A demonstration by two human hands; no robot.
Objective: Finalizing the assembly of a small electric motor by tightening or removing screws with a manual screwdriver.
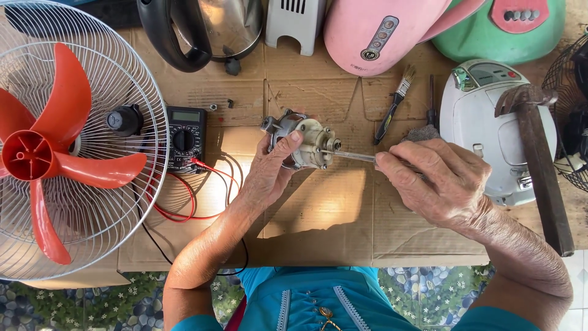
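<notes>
The left hand [272,168] was closed around a small cream and metal fan motor [304,143], thumb laid across its top, holding it just above the cardboard-covered worktop [318,227] near the middle of the view. The right hand [438,181] was closed in a fist around the handle of a screwdriver [355,157], whose thin metal shaft ran leftward and met the right end of the motor. The handle itself was hidden inside the fist. To the left of the left hand lay a black multimeter [185,138] with red and black leads [196,196] looping over the cardboard toward the wrist. Further left sat a white wire fan guard [131,202] carrying a red three-bladed fan blade [43,153], with a black knob [124,119] resting on the grille. Above the hands a paintbrush [395,104] with a black handle lay tilted on the cardboard, and just beside it a second, dark-handled tool [432,101]. To the right of the right hand stood a white appliance housing [490,116], and a rusty hammer [539,159] lay across its right side. Along the far edge stood a steel kettle [208,30], a pink housing [380,30] and a green housing [508,27].
</notes>
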